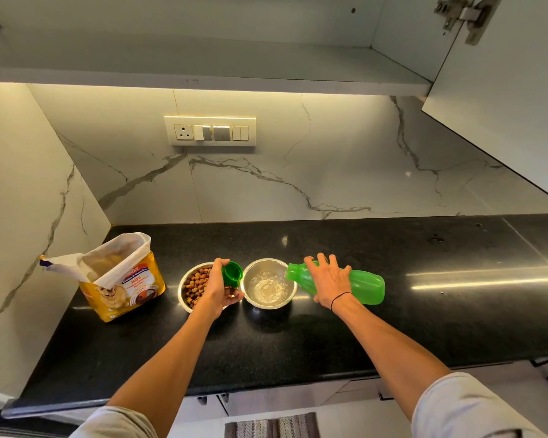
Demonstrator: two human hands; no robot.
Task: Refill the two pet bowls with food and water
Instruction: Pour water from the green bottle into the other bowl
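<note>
1. Green bottle (364, 286): tipped on its side above the bench (393, 327), mouth over the right rim of the water bowl (269, 284); water running into the bowl.
2. Right hand (329, 281): grip wrapped over the bottle's middle, fingers spread across the top; dark band at the wrist.
3. Water bowl: steel, on the bench, holding shallow rippled water.
4. Food bowl (192, 287): steel, just left of the water bowl, full of brown kibble; partly hidden by the left hand (220, 287).
5. Left hand: grip closed on the green cap (232, 273), held over the gap between the two bowls.
6. Pet food bag (124, 279): yellow, top open, upright, left of the food bowl, well apart from the water bowl.
7. Switch panel (210, 130): on the marble wall, behind and above the water bowl.
</note>
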